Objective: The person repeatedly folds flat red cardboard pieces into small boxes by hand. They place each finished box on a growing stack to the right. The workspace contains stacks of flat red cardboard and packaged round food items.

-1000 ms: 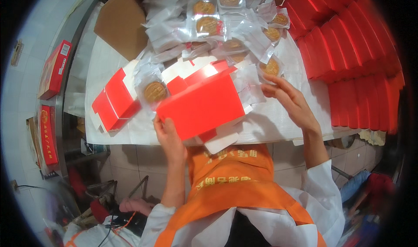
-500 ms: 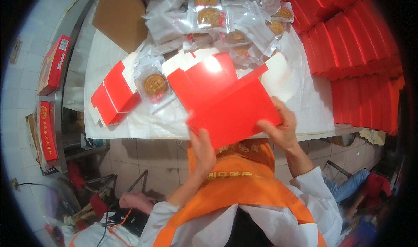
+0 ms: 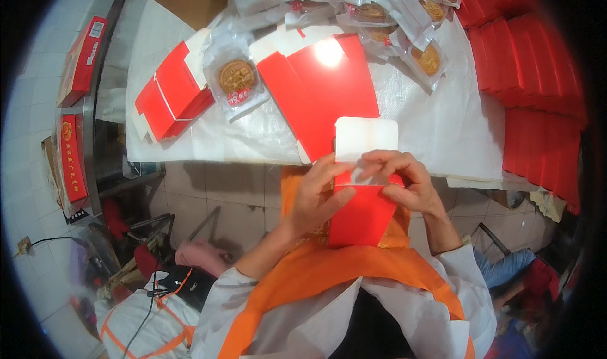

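A red folding carton (image 3: 361,216) stands upright at the table's front edge, its white end flap (image 3: 367,134) raised away from me. My left hand (image 3: 321,191) grips the carton's left side, thumb on the red front. On the right side, my right hand (image 3: 404,179) has its fingers curled in at the carton's mouth, below the flap. What those fingers touch inside is partly hidden. Just beyond lie more flat red cartons (image 3: 322,84) with white flaps. A wrapped mooncake (image 3: 237,77) in a clear packet lies to their left.
A red carton (image 3: 177,93) lies at the table's left. Wrapped mooncakes (image 3: 373,12) are heaped at the back beside a brown cardboard piece (image 3: 183,1). Stacked red cartons (image 3: 531,61) line the right side. White sheeting (image 3: 436,131) covers the table. Red boxes (image 3: 74,160) stand far left.
The carton, held flat and slanting before, has come off the others toward me and is now upright with its white flap raised. Both hands have moved to its upper end.
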Available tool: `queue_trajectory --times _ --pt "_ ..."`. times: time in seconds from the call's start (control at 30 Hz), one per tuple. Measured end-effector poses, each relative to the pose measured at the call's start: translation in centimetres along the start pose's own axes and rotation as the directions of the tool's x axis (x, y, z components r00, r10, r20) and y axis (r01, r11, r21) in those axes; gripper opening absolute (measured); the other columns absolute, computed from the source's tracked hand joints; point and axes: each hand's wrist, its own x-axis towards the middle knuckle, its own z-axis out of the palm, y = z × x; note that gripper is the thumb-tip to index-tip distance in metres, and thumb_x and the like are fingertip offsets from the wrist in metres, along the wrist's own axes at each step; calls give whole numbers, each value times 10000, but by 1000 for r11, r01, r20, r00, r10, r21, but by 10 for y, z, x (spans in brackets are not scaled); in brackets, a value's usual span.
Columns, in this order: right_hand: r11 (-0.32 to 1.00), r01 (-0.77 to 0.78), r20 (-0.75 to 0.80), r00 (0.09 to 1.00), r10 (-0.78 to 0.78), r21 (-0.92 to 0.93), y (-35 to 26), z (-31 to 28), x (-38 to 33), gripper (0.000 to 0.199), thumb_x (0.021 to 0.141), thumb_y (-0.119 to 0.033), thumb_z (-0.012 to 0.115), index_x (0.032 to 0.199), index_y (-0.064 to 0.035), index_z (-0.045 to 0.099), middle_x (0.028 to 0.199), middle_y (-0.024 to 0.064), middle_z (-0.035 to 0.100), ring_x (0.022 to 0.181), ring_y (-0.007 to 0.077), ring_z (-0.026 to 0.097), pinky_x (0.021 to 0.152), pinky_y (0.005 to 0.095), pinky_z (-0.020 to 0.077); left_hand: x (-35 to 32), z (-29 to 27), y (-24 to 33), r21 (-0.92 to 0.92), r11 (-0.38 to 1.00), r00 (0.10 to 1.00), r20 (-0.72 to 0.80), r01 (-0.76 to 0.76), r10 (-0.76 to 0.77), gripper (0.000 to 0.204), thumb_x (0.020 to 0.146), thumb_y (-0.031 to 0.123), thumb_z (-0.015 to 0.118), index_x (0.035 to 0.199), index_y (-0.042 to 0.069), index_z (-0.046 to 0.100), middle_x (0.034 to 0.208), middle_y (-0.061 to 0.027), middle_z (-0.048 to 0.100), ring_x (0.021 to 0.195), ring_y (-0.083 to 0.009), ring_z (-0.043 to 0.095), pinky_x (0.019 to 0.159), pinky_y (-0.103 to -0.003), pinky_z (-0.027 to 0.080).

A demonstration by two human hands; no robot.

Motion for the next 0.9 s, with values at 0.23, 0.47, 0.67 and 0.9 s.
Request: queue_trajectory --times 0.23,0.47,0.67,0.9 --pt "853 181 -411 815 -408 -489 20 37 -4 103 738 10 590 710 -34 502 1235 222 436 1180 305 416 991 383 320 1 26 11 -570 814 888 -426 -114 -174 201 755 -3 625 919 15 511 1005 -115 520 930 -195 510 857 -331 399" --pt "980 199 -383 906 -182 5 34 38 -8 319 736 113 512 973 -38 363 1079 151 494 1049 209 469 915 340 382 -2 10 -5 -88 970 940 -281 -226 193 248 713 -37 650 911 16 509 1017 -105 483 924 -200 506 837 -310 413" --pt "998 29 -384 922 -47 -52 14 42 -4 324 727 106 512 1006 -21 407 1079 131 489 1039 192 472 911 311 379 4 8 5 -34 993 955 -280 -115 100 271 697 -42 638 941 -4 526 994 -110 532 920 -210 529 803 -290 427" --pt "986 42 -312 946 -91 -161 4 37 0 321 751 60 532 1056 -10 460 1143 137 475 1033 190 490 909 298 379 6 3 14 1 994 973 -206 -105 103 252 700 -90 585 940 -18 560 958 -116 591 949 -226 557 840 -309 431"
